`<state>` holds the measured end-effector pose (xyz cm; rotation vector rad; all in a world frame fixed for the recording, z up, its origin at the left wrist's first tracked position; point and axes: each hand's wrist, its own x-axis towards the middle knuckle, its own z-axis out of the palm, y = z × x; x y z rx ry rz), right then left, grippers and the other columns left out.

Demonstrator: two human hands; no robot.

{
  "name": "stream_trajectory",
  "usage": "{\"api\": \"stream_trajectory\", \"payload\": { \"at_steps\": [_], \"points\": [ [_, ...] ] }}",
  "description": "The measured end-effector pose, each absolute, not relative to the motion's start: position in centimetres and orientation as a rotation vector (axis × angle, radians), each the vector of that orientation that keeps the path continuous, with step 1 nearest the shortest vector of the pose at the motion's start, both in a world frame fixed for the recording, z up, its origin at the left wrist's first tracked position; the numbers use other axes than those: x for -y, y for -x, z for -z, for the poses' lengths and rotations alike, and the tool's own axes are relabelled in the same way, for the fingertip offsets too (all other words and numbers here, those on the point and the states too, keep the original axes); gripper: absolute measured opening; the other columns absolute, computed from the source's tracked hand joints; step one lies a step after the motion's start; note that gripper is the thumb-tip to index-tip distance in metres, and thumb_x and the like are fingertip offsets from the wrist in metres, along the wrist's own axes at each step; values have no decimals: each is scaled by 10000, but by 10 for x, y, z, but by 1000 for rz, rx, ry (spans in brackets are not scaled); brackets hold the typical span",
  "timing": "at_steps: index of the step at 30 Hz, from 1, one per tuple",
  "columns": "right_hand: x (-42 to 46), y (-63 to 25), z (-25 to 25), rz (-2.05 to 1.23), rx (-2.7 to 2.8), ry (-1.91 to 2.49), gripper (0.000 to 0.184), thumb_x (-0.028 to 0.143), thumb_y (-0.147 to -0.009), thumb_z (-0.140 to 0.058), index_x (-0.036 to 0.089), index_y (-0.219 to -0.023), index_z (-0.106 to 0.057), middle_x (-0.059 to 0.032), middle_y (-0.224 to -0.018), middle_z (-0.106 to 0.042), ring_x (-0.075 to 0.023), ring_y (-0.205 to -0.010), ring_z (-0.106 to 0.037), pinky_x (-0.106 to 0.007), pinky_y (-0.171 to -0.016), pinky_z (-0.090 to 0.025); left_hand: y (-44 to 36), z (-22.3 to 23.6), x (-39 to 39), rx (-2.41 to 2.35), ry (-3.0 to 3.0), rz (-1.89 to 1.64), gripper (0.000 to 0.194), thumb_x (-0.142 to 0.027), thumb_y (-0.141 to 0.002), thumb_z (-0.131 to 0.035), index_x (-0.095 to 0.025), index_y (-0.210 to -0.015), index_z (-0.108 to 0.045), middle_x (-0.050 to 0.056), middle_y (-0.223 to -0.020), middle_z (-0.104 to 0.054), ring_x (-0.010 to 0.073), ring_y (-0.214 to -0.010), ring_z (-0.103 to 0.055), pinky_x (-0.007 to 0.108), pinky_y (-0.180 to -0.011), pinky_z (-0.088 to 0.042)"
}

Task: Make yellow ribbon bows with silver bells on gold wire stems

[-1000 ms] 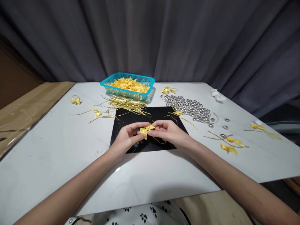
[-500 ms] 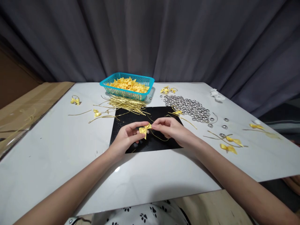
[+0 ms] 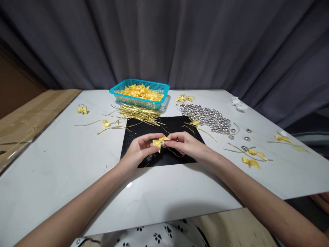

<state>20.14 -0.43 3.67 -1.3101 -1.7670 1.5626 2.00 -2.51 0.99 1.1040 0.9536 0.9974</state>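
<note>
Lying at ten o'clock from my hands, a looped bow (image 3: 82,110) rests on the white table (image 3: 64,154); nearer, also toward ten, is a second bow (image 3: 106,124) beside stray wires (image 3: 87,124). At eleven is the wire pile (image 3: 138,114), with the basket (image 3: 144,102) of yellow bows (image 3: 141,92) just behind it. My left hand (image 3: 138,147) grasps the held bow (image 3: 156,143) between thumb and fingers, above the black mat (image 3: 169,162). A silver bead (image 3: 162,143) shows on that bow's right side, and a thin wire (image 3: 177,155) trails toward four. My right hand (image 3: 183,142) has thumb and fingertips against the bead; whether they clasp bead or wire, I cannot tell. At one o'clock sits a bow cluster (image 3: 181,98); at two, the bead pile (image 3: 208,118), then crumpled tissue (image 3: 239,104). Toward three lie two loose bows (image 3: 251,163) near crossed wires (image 3: 233,151).
</note>
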Motion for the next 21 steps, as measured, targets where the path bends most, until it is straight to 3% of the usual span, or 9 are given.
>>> {"api": "stream_trajectory", "payload": {
  "at_steps": [6,9,13,15,21],
  "points": [
    [2,-204,-38,-1554,1736,1330,333,477,-769,-573,150,-728,-615,82,-472,-279,-58,-437,-215,-235,-429,-142,-19,-10,25,-928,-1132,-989,349,-194,-677,-700,-204,-1026,-682,33,-798,-684,116,-623,-521,234,-560,-373],
    [-2,-215,-46,-1543,1701,1345,343,489,-775,-561,152,-738,-616,85,-483,-229,-55,-430,-178,-235,-423,-105,-19,-10,25,-933,-1136,-980,340,-185,-670,-698,-209,-1009,-690,16,-724,-663,118,-613,-525,233,-550,-366],
    [-10,-239,-64,-1460,1542,1229,151,266,-764,-558,185,-885,-600,86,-499,-192,-56,-418,-143,-242,-427,-68,-19,-9,24,-945,-1154,-991,335,-172,-666,-692,-216,-998,-698,-1,-671,-631,102,-576,-489,224,-526,-346],
    [-13,-249,-73,-1329,1446,1147,200,182,-744,-542,222,-939,-568,81,-517,-178,-60,-425,-136,-248,-433,-67,-19,-8,23,-944,-1155,-987,331,-164,-666,-688,-216,-992,-702,1,-689,-637,94,-570,-477,220,-524,-343],
    [-13,-259,-83,-1101,1382,1005,226,178,-743,-523,277,-944,-495,64,-539,-256,-66,-424,-143,-271,-452,-64,-19,-6,25,-930,-1147,-938,315,-161,-675,-672,-202,-986,-699,18,-733,-662,104,-603,-508,225,-562,-371]
  ]
}}
